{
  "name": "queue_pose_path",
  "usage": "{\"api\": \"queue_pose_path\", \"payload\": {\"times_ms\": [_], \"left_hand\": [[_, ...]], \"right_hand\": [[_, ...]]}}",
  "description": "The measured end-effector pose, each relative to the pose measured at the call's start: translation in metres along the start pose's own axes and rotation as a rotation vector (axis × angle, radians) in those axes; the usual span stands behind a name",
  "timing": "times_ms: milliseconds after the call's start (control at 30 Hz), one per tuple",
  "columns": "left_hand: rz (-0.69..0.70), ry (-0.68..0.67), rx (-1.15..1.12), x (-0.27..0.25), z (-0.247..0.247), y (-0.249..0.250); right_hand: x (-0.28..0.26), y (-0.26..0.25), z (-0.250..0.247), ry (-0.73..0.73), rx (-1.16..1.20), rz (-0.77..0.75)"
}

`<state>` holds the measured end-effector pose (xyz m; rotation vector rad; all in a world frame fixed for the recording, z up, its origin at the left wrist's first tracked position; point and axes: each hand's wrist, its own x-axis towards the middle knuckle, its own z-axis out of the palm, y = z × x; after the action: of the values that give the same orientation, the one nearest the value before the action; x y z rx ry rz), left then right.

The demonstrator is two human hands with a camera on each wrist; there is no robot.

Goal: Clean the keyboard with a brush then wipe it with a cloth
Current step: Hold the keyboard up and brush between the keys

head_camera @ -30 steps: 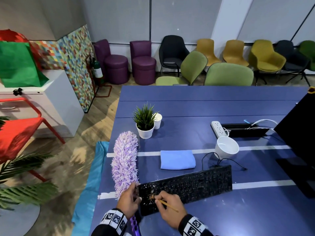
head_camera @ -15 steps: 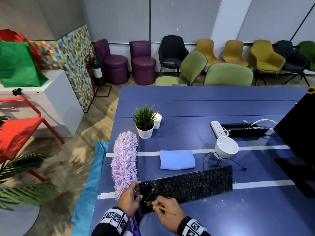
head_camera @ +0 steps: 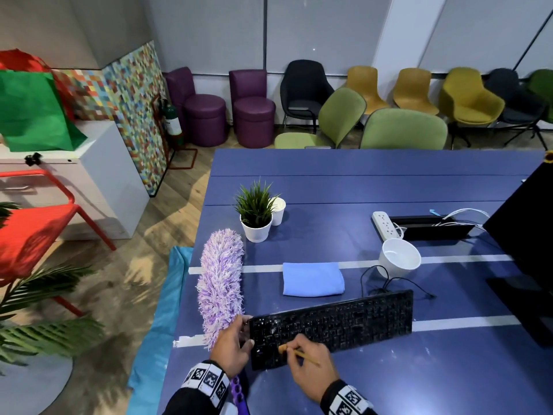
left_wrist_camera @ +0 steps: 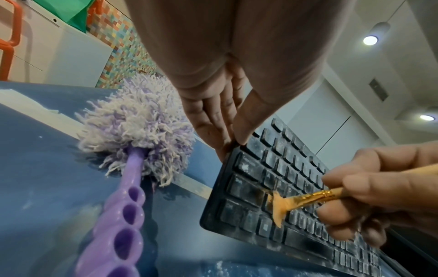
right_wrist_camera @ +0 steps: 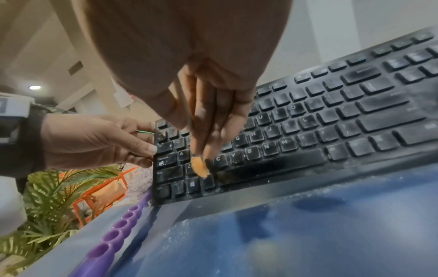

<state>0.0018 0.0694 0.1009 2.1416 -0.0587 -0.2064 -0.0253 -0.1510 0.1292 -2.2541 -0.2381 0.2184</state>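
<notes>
A dusty black keyboard [head_camera: 332, 326] lies slanted on the blue table [head_camera: 344, 187]. My left hand [head_camera: 232, 342] pinches the keyboard's left end [left_wrist_camera: 233, 150], thumb on top and fingers on the edge. My right hand [head_camera: 311, 369] pinches a small brush [head_camera: 299, 353] with a golden handle [left_wrist_camera: 315, 196]. Its orange bristles [right_wrist_camera: 200, 167] press on the lower-left keys [right_wrist_camera: 189, 176]. A folded light blue cloth [head_camera: 312, 278] rests behind the keyboard.
A purple fluffy duster [head_camera: 220, 283] lies left of the keyboard, its handle [left_wrist_camera: 123, 234] pointing toward me. A potted plant [head_camera: 256, 215], a paper cup [head_camera: 278, 209], a white bowl [head_camera: 399, 257], a power strip [head_camera: 386, 224] and a black monitor [head_camera: 526, 232] stand farther back. White dust speckles the near table [right_wrist_camera: 260, 234].
The right hand has shifted the brush a little across the lower-left keys. The left hand stays on the keyboard's left end.
</notes>
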Motion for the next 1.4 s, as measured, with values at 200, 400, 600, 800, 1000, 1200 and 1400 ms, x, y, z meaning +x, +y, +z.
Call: {"api": "queue_pose_path", "payload": {"times_ms": [200, 400, 600, 800, 1000, 1200, 1400], "left_hand": [[0.006, -0.016, 0.013, 0.002, 0.001, -0.004], [-0.022, -0.022, -0.003, 0.003, 0.002, -0.003], [-0.015, -0.037, -0.006, 0.003, 0.000, 0.000], [-0.007, -0.016, -0.002, 0.005, -0.001, 0.004], [0.002, -0.032, -0.004, 0.005, -0.002, 0.005], [0.011, -0.032, -0.004, 0.002, -0.002, 0.006], [0.009, -0.009, 0.024, 0.001, -0.002, 0.009]], "right_hand": [[0.000, 0.008, -0.005, -0.170, -0.043, -0.002], [-0.004, 0.014, 0.000, -0.149, -0.105, -0.014], [-0.005, 0.014, -0.001, -0.151, -0.118, -0.008], [-0.004, 0.015, -0.002, -0.111, -0.050, -0.008], [-0.002, 0.003, 0.005, -0.089, 0.005, -0.123], [0.006, -0.008, 0.020, -0.205, 0.039, -0.178], [0.008, -0.007, 0.017, -0.175, 0.024, -0.137]]}}
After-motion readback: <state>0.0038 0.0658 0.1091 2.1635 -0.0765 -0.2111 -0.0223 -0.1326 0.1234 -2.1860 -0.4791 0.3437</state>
